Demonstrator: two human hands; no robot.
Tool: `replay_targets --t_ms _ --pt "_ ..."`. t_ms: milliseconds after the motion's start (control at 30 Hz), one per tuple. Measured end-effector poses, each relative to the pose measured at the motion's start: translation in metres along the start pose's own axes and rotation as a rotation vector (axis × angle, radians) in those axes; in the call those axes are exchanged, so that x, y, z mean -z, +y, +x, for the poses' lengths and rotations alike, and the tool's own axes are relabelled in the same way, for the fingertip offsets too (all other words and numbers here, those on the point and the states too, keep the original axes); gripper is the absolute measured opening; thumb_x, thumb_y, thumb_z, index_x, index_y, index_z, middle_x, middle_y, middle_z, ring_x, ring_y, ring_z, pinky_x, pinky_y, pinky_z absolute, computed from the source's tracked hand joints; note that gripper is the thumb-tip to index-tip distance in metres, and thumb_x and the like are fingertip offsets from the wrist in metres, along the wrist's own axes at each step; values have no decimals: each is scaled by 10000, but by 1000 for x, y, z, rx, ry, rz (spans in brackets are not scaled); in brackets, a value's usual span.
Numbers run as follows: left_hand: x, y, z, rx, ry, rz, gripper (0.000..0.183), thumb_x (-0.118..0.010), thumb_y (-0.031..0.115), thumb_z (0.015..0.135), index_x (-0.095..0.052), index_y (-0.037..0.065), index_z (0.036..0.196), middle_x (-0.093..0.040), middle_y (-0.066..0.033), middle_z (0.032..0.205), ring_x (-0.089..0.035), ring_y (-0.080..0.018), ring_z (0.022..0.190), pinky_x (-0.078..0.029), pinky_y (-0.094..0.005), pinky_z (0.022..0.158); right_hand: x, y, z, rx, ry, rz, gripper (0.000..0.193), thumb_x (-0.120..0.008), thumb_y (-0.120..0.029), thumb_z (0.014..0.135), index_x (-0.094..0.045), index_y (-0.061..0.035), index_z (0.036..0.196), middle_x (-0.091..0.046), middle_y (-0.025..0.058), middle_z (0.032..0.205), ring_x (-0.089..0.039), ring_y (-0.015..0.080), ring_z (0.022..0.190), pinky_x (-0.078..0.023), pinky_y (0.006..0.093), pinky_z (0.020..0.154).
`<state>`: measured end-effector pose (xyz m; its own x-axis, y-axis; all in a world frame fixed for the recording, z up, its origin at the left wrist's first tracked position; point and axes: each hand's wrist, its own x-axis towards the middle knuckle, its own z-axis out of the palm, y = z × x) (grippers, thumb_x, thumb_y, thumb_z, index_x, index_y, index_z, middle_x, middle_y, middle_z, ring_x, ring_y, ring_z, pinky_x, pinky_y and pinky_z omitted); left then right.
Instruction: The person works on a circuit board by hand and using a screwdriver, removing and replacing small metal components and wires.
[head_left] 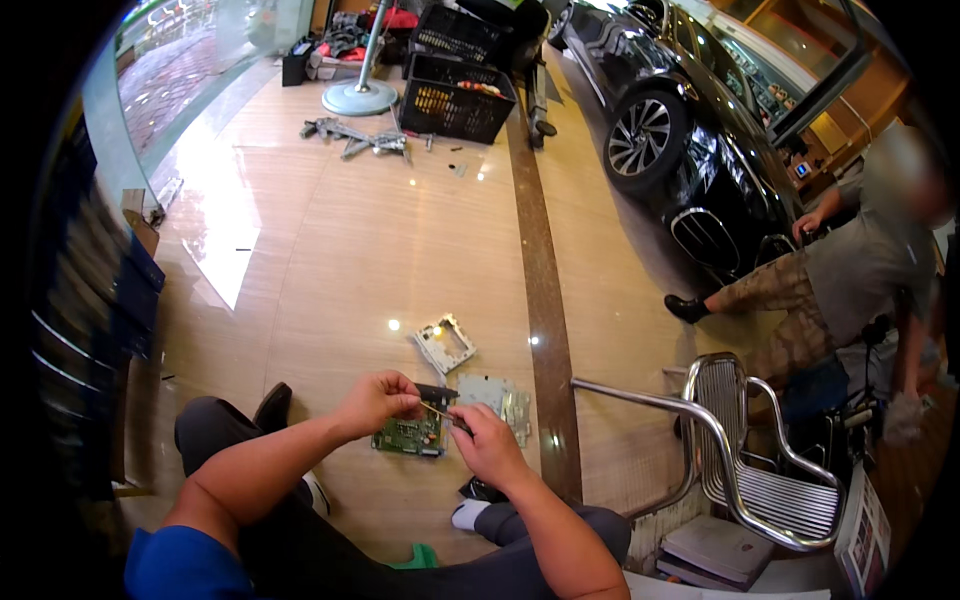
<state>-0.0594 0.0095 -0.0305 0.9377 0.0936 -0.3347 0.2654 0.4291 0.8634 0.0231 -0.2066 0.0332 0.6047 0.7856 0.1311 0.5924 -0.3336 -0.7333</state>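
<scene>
My right hand [490,445] is closed around the dark handle of a slim screwdriver-like tool [436,409], its thin shaft pointing left. At the shaft's tip the fingers of my left hand [380,405] are pinched together; whatever lies between them is too small to make out. Both hands are raised over a green circuit board [408,440] on the floor between my legs. Beside the board, to the right, are thin grey metal plates [492,392]. Just beyond it rests a whitish rectangular frame [445,345] with an opening in it.
A steel-slatted chair [720,410] stands at right, with a person [850,240] behind it beside a black car [690,130]. Far ahead are black plastic crates [455,100], a round pole base [360,97] and grey metal parts [360,137]. A green object [418,557] lies near my legs.
</scene>
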Motion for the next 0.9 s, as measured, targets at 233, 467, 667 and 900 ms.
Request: replay_targets --t_ms 233,467,667,900 --pt "-3 12 -7 7 -34 70 94 -609 52 957 -618 -25 1009 -703 -130 897 -706 -213 840 -591 -340 788 1 4 1 18 21 -70 235 -640 -45 871 -649 -56 1106 -618 138 987 -631 332 900 -513 382 759" --pt "-4 12 -3 69 -16 -44 121 -588 68 975 -614 -34 1034 -699 -124 909 -704 -221 851 -594 -364 814 0 7 2 33 24 -141 248 -638 -47 869 -654 -74 1115 -619 135 945 -632 341 863 -514 402 730" --pt "-4 6 -2 80 -32 -99 116 -555 69 991 -591 -12 1067 -665 -107 948 -683 -209 898 -587 -395 868 1 7 0 1 -9 -174 247 -636 -93 879 -637 -95 1126 -619 133 950 -630 350 867 -518 416 723" --pt "0 7 -2 97 -100 -370 110 -569 64 981 -589 1 1070 -669 -125 970 -691 -232 910 -583 -415 898 0 -2 1 13 101 -102 244 -670 -14 840 -616 -29 1078 -629 167 973 -640 355 864 -518 385 736"
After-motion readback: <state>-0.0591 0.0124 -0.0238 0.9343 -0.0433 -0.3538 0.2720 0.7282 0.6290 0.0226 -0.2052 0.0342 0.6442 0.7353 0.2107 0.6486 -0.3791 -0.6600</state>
